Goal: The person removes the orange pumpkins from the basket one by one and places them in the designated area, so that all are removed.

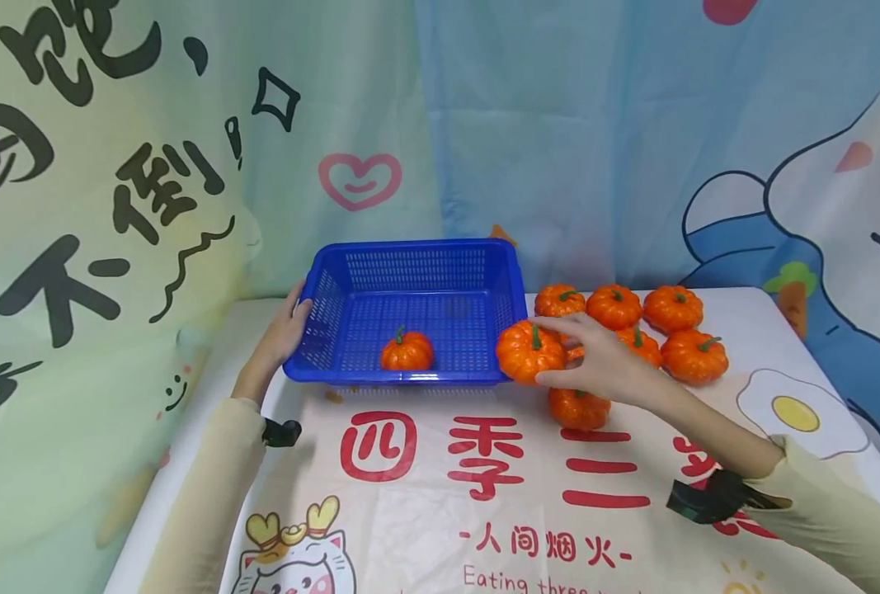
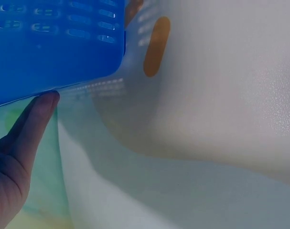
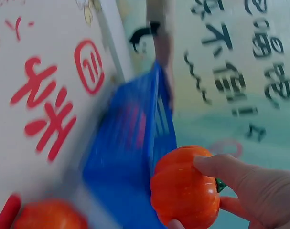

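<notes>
A blue plastic basket (image 1: 410,378) with slotted walls stands on the table, one small orange pumpkin (image 1: 407,352) lying inside near its front wall. At the basket's left side my left hand (image 1: 288,328) touches the rim with extended fingers; in the left wrist view its thumb (image 2: 42,109) meets the basket edge (image 2: 54,71). My right hand (image 1: 591,363) pinches another orange pumpkin (image 1: 530,353) between thumb and fingers, beside the basket's front right corner. The right wrist view shows this pumpkin (image 3: 183,188) close up, its green stem partly hidden by the hand.
Several more orange pumpkins (image 1: 673,309) are grouped on the table right of the basket, one (image 1: 579,408) nearer the front. A printed cloth (image 1: 425,511) covers the table. Behind the basket hangs a patterned curtain (image 1: 529,165).
</notes>
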`<state>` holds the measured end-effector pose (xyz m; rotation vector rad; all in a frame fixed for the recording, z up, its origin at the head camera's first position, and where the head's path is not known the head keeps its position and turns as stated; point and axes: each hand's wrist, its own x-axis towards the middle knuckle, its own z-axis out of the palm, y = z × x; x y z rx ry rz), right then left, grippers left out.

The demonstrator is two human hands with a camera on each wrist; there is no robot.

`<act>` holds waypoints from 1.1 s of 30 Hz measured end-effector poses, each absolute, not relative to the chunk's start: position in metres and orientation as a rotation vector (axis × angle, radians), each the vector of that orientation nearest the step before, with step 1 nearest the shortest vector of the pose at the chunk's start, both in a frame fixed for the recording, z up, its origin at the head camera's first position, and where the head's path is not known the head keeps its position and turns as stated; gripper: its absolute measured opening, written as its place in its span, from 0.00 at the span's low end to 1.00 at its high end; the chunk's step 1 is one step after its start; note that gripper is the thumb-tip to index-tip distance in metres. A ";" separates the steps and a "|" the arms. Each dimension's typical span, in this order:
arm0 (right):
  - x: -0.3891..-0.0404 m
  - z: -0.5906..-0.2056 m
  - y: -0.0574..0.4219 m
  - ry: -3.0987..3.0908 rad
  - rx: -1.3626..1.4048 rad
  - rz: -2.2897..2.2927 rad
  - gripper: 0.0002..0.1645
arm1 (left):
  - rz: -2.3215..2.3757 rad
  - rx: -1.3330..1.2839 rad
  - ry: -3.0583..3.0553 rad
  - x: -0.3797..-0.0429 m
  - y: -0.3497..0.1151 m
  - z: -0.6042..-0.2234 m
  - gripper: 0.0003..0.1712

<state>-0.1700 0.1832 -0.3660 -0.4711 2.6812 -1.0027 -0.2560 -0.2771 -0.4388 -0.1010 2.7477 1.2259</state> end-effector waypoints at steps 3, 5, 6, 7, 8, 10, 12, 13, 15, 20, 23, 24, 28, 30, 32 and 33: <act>-0.164 -0.370 0.214 2.775 -0.441 -0.982 0.44 | 1.228 -0.098 2.753 -0.257 -0.277 -0.440 0.34; -0.157 -0.377 0.236 2.845 -0.399 -0.956 0.45 | 1.233 -0.085 2.754 -0.257 -0.276 -0.441 0.35; -0.152 -0.382 0.246 2.875 -0.374 -0.941 0.46 | 1.236 -0.077 2.754 -0.258 -0.276 -0.441 0.35; -0.148 -0.388 0.256 2.901 -0.348 -0.920 0.46 | 1.240 -0.073 2.755 -0.258 -0.276 -0.441 0.35; -0.143 -0.394 0.266 2.923 -0.325 -0.896 0.47 | 1.242 -0.070 2.754 -0.258 -0.276 -0.441 0.35; -0.134 -0.408 0.282 2.937 -0.280 -0.861 0.48 | 1.236 -0.067 2.757 -0.258 -0.276 -0.442 0.35; -0.127 -0.421 0.296 2.926 -0.247 -0.840 0.49 | 1.233 -0.066 2.756 -0.258 -0.277 -0.443 0.35; -0.125 -0.428 0.301 2.914 -0.243 -0.844 0.48 | 1.234 -0.065 2.756 -0.258 -0.278 -0.443 0.35; -0.122 -0.439 0.308 2.890 -0.245 -0.859 0.48 | 1.230 -0.060 2.751 -0.258 -0.279 -0.443 0.35; -0.125 -0.458 0.312 2.839 -0.290 -0.913 0.48 | 1.234 -0.069 2.747 -0.258 -0.281 -0.443 0.35; -0.128 -0.463 0.311 2.803 -0.285 -0.907 0.48 | 1.240 -0.078 2.758 -0.258 -0.281 -0.443 0.35; -0.128 -0.464 0.311 2.789 -0.276 -0.902 0.48 | 1.245 -0.083 2.762 -0.257 -0.280 -0.443 0.35; -0.128 -0.465 0.314 2.758 -0.240 -0.889 0.48 | 1.237 -0.069 2.759 -0.257 -0.278 -0.445 0.35; -0.128 -0.465 0.314 2.747 -0.238 -0.895 0.48 | 1.232 -0.066 2.762 -0.259 -0.279 -0.446 0.35; -0.130 -0.466 0.314 2.741 -0.245 -0.897 0.48 | 1.230 -0.062 2.766 -0.260 -0.280 -0.447 0.35; -0.131 -0.466 0.313 2.740 -0.251 -0.901 0.49 | 1.235 -0.062 2.770 -0.261 -0.281 -0.446 0.35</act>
